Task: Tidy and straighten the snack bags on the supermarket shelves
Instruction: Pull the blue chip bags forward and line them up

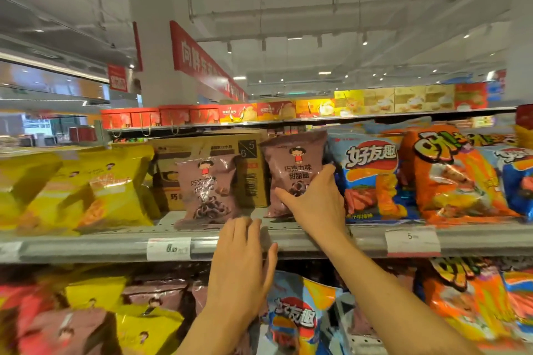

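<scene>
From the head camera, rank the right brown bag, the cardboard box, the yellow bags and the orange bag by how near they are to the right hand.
1. Right brown bag: held by the right hand.
2. Cardboard box: just left, behind it.
3. Orange bag: further right.
4. Yellow bags: far left.

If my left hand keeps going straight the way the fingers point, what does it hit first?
Probably the left brown snack bag: the left hand lies flat at the shelf edge, fingers pointing up toward the bag's bottom corner. Depth is unclear.
</scene>
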`<state>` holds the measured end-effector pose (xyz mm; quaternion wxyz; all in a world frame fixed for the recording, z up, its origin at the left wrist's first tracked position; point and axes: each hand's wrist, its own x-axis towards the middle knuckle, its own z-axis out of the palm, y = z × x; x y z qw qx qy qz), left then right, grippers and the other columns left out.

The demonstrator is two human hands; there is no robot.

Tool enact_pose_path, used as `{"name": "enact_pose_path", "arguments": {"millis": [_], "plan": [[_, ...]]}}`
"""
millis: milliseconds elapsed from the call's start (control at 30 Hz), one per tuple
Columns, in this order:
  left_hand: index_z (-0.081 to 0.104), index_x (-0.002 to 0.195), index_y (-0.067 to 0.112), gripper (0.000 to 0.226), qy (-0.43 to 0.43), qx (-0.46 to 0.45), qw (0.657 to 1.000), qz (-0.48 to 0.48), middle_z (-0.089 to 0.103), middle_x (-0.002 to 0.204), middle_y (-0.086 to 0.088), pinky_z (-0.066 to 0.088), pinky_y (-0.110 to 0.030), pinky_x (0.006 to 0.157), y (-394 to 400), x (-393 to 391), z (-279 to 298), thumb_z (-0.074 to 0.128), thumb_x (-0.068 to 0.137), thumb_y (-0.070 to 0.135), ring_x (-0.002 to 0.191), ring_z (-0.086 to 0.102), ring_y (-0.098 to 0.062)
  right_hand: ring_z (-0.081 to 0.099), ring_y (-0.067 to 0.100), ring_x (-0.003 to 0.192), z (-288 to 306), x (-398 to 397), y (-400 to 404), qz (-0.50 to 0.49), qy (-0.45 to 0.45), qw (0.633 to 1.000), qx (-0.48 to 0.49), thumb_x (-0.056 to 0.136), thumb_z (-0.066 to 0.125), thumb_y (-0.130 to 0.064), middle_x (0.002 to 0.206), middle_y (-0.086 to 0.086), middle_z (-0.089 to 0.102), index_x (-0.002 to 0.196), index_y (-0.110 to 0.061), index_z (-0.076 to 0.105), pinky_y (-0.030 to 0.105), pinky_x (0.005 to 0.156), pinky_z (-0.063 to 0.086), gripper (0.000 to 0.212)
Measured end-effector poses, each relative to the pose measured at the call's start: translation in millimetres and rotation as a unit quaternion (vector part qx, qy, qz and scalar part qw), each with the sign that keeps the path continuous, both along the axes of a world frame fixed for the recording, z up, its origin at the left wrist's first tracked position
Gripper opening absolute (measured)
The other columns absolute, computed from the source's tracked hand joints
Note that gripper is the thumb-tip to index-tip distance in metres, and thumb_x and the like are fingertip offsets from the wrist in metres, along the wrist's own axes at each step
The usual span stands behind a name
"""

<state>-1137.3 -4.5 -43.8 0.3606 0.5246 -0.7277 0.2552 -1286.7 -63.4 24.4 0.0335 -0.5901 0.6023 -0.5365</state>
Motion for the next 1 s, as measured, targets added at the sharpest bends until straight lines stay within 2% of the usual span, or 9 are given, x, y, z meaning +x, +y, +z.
{"name": "enact_pose_path", "arguments": {"millis": [133,267,400,467,567,667,833,933,1000], "plan": [[0.059,0.123,0.009,0.043,0.008,0.003,1.000,-0.006,0.054,0.113,-0.005,0.050,-0.039,0.090,-2,0,-1,0.049,0.097,0.042,0.104,0.052,-0.024,0.060,0.038,0.118,-11,5,0,-0.039,0.071,0.996,0.034,0.070,0.076,-0.071,0.134,0.011,0.054,0.130,-0.016,0.021,0.048,0.084,0.053,0.098],[0.062,0.118,0.009,0.039,0.022,0.002,1.000,-0.008,0.056,0.109,-0.006,0.050,-0.041,0.088,-4,-1,0,0.057,0.094,0.039,0.102,0.053,-0.026,0.063,0.036,0.115,-13,5,4,-0.059,0.119,0.988,0.080,0.066,0.065,-0.087,0.133,0.010,0.057,0.132,-0.012,0.025,0.043,0.081,0.052,0.108],[0.063,0.113,0.011,0.034,0.088,-0.007,0.996,-0.019,0.056,0.104,-0.004,0.049,-0.040,0.084,-6,-7,4,0.063,0.091,0.036,0.097,0.053,-0.024,0.055,0.028,0.126,-20,-11,15,-0.010,0.110,0.993,0.051,0.067,0.064,-0.087,0.145,0.005,0.048,0.148,-0.018,0.020,0.042,0.092,0.052,0.115],[0.063,0.113,0.011,0.032,0.144,-0.026,0.988,-0.039,0.056,0.109,-0.005,0.045,-0.041,0.088,-9,-16,7,0.064,0.091,0.034,0.101,0.054,-0.024,0.051,0.016,0.131,-29,-25,25,0.050,0.071,0.996,-0.023,0.077,0.066,-0.076,0.147,-0.006,0.047,0.154,-0.028,0.019,0.038,0.099,0.050,0.102],[0.060,0.109,0.016,0.025,0.209,-0.049,0.969,-0.120,0.054,0.108,0.001,0.041,-0.035,0.087,-9,-45,16,0.057,0.093,0.034,0.102,0.051,-0.019,0.057,0.000,0.114,-39,-60,43,0.087,0.011,0.989,-0.118,0.089,0.066,-0.057,0.125,-0.021,0.058,0.142,-0.038,0.040,0.027,0.093,0.053,0.061],[0.058,0.105,0.022,0.012,0.244,-0.024,0.944,-0.220,0.052,0.100,0.009,0.043,-0.030,0.081,-4,-88,22,0.058,0.095,0.029,0.095,0.051,-0.013,0.065,0.000,0.099,-40,-110,56,0.070,-0.040,0.983,-0.162,0.095,0.068,-0.038,0.103,-0.021,0.066,0.119,-0.033,0.059,0.024,0.082,0.056,0.026],[0.061,0.109,0.022,0.013,0.284,0.028,0.907,-0.311,0.060,0.105,0.011,0.044,-0.020,0.085,2,-179,31,0.062,0.097,0.026,0.102,0.058,-0.005,0.065,0.000,0.083,-36,-225,68,-0.015,-0.075,0.981,-0.179,0.094,0.069,-0.023,0.089,-0.013,0.069,0.101,-0.021,0.066,0.011,0.070,0.047,0.008],[0.060,0.113,0.026,0.019,0.294,0.055,0.905,-0.301,0.060,0.109,0.014,0.041,-0.008,0.083,0,-239,38,0.063,0.095,0.030,0.100,0.057,0.001,0.065,0.004,0.084,-32,-301,68,-0.074,-0.071,0.980,-0.169,0.093,0.069,-0.024,0.089,-0.011,0.068,0.102,-0.017,0.067,0.028,0.075,0.050,0.011],[0.054,0.117,0.030,0.026,0.309,0.060,0.907,-0.280,0.055,0.114,0.015,0.036,-0.004,0.085,-5,-277,43,0.065,0.093,0.034,0.105,0.053,-0.001,0.065,0.020,0.092,-28,-350,65,-0.109,-0.056,0.979,-0.166,0.093,0.069,-0.027,0.095,-0.003,0.068,0.103,-0.015,0.066,0.040,0.082,0.050,0.016]]}}
